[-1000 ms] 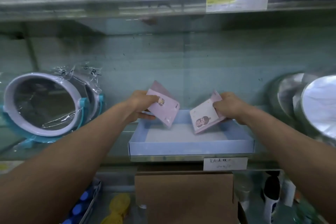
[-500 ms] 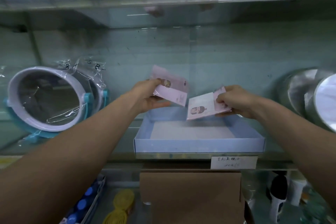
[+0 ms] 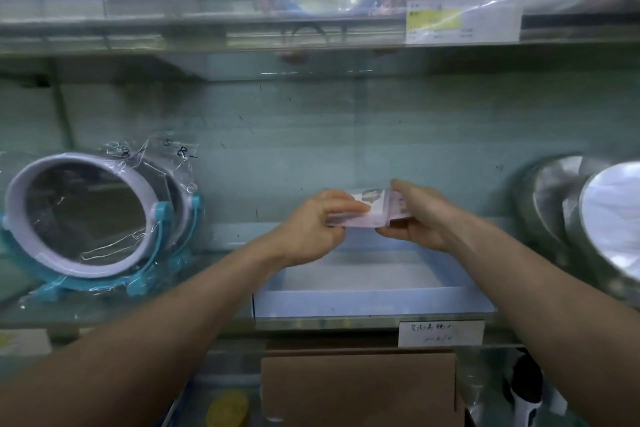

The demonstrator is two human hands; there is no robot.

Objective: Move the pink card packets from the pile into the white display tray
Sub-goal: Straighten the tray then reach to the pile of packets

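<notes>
i am holding a small stack of thin, glossy pink card packets (image 3: 369, 210) pinched between my left hand (image 3: 311, 229) and right hand (image 3: 420, 218), above the shallow white rectangular display tray (image 3: 374, 303); they look light, bendy and slippery, so i am gripping their short edges.

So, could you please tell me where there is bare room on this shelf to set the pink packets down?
The floor of the white display tray is bare below both hands. A narrow strip of shelf lies free between the wrapped mirror and the tray's left wall. The right end is crowded by the metal mirrors.
</notes>
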